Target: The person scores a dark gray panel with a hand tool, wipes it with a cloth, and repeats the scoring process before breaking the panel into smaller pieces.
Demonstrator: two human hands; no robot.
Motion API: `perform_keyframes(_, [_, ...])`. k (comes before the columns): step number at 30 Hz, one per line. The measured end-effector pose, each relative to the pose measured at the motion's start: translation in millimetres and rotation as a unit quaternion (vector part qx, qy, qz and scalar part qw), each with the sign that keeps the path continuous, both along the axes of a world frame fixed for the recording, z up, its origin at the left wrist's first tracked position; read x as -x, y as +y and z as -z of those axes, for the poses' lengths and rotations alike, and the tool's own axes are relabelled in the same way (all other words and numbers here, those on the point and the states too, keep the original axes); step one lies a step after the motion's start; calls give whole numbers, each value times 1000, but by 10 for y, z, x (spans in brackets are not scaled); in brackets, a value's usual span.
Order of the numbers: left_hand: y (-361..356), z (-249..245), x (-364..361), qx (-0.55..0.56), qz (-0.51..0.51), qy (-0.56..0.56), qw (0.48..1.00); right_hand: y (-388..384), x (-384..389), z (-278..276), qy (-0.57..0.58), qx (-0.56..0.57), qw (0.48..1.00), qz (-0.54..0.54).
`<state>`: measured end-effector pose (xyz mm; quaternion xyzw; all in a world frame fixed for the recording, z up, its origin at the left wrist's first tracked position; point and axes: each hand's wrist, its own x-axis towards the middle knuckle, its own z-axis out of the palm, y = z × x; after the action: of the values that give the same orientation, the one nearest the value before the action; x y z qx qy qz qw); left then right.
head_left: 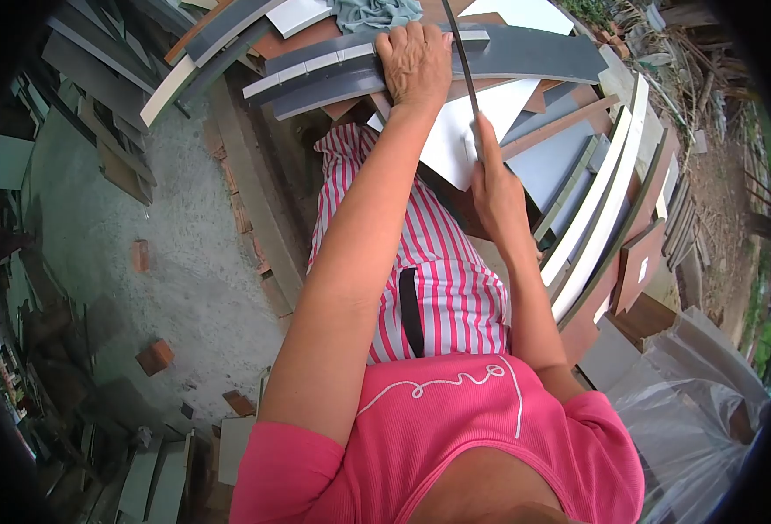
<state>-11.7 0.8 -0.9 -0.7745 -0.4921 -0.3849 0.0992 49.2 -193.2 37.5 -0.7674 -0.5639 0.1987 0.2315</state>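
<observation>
My left hand (415, 65) presses down on a narrow white strip (311, 72) that lies along a dark grey board (534, 59). Its fingers bend over the strip's far edge. In my right hand (497, 194) is a saw with a pale handle (471, 146), gripped with the fingers wrapped round it. The long thin dark saw blade (464, 61) points away from me, seen nearly edge-on, and crosses the strip's right end just right of my left hand. Below the boards, a white panel (445, 140) sticks out towards my legs.
A grey-green cloth (372, 13) lies beyond the boards. Long white strips (599, 196) and brown boards lean at right, near clear plastic sheeting (700, 402). More panels (110, 96) stand at left. A brick (155, 356) and other pieces lie on the concrete floor (197, 288).
</observation>
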Motion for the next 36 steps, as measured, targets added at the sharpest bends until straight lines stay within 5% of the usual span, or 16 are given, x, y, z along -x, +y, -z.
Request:
perform_keyframes(5, [-13,6,-13,-13,5,-14,1000,-274,32,-14,24,35,999,26])
perform_keyframes(10, [-13,-22,-1,-3,-7,-2,1000,515,-97,66,-33,-95,995,-17])
perform_keyframes(13, [-1,-15,4,-19,2,-13,1000,806,-113,-56,-15,-59,998,-20])
perform_keyframes(24, [-19,25,-5,-11,6,-9,1000,-294,41,-5,15,44,999,25])
perform_keyframes(36, [-28,-28,5,1,-1,-3,1000,683,-115,19,-33,-83,996,-24])
